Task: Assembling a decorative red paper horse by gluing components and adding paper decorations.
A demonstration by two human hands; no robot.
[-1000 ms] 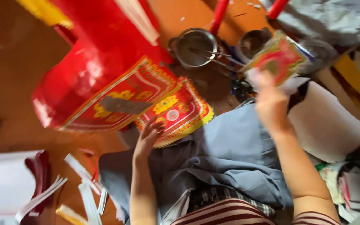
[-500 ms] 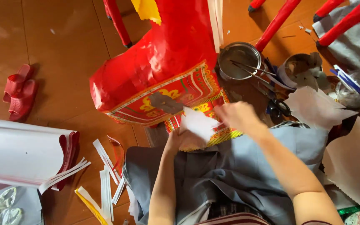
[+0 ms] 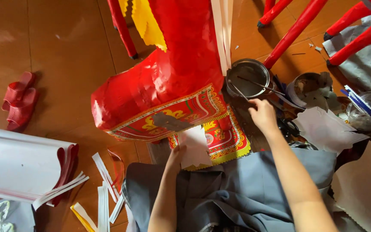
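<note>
Red paper horse figure (image 3: 168,86) lies on the floor, long axis running diagonally.
Left hand (image 3: 177,155) pinches a white paper piece (image 3: 195,148); right hand (image 3: 263,114), fingers curled, reaches near the metal bowl (image 3: 249,77).

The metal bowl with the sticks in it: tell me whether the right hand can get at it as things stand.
Probably yes. The right hand lies just below the metal bowl, beside its rim, with nothing between them. The left hand is on the white paper piece.

left hand (image 3: 176,155) holds white paper piece (image 3: 195,147) | right hand (image 3: 262,114) beside metal bowl (image 3: 247,77)
</note>
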